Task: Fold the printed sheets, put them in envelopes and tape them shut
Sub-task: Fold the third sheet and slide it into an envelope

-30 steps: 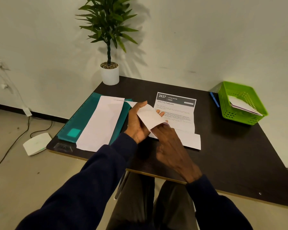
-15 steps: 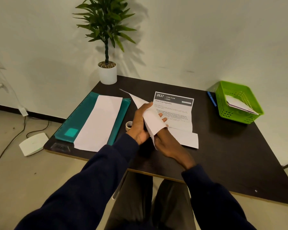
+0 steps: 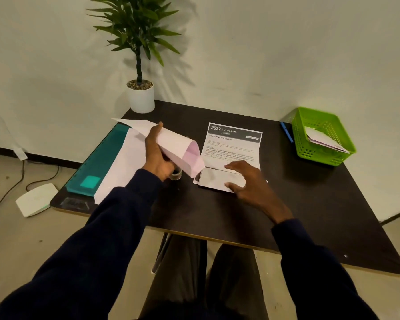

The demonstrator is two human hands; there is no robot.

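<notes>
My left hand (image 3: 158, 155) grips a white envelope (image 3: 171, 144) above the table, its open mouth turned right toward the printed sheet. That printed sheet (image 3: 232, 148), headed "2637 Living Room", lies partly folded on the dark table (image 3: 310, 204), its lower third turned up. My right hand (image 3: 247, 181) rests with spread fingers on the folded lower part (image 3: 214, 180). A tape roll (image 3: 176, 174) peeks out just under my left hand. More white sheets (image 3: 123, 165) lie on a teal folder (image 3: 99, 165) to the left.
A green basket (image 3: 321, 137) holding envelopes stands at the back right, with a blue pen (image 3: 286, 132) beside it. A potted plant (image 3: 140, 98) occupies the back left corner. On the floor to the left lie a white device (image 3: 36, 199) and cables.
My right hand left the envelope and came down onto the folded sheet. My left hand swung the envelope up and leftward, its mouth now open toward the sheet.
</notes>
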